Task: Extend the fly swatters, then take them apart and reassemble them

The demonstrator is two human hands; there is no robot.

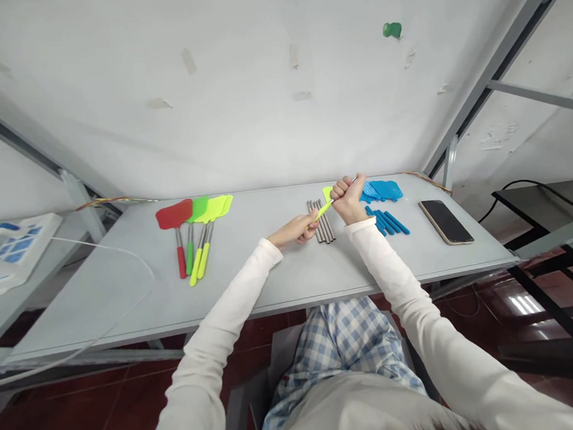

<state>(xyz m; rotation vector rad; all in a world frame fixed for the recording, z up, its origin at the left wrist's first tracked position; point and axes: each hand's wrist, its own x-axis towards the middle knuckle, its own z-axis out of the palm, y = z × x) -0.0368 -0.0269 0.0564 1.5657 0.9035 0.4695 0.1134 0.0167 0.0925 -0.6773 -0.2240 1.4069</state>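
Observation:
My left hand (298, 230) is closed round a yellow-green fly swatter handle (324, 208), which slants up to the right. My right hand (349, 199) makes a fist round the thin metal rod at the handle's upper end. Beneath and between the hands lie several metal tubes (326, 230) side by side. A yellow-green swatter head (327, 192) shows partly behind my right hand. To the right of that hand are blue swatter heads (385, 190) and several blue handles (396, 223).
Fly swatters with red (174, 215), green and yellow-green heads lie at left on the grey table (123, 296). A phone (445, 222) rests at right. A white cable (140, 261) crosses the left end, near a white and blue device (16, 255). The wall (258, 124) stands behind.

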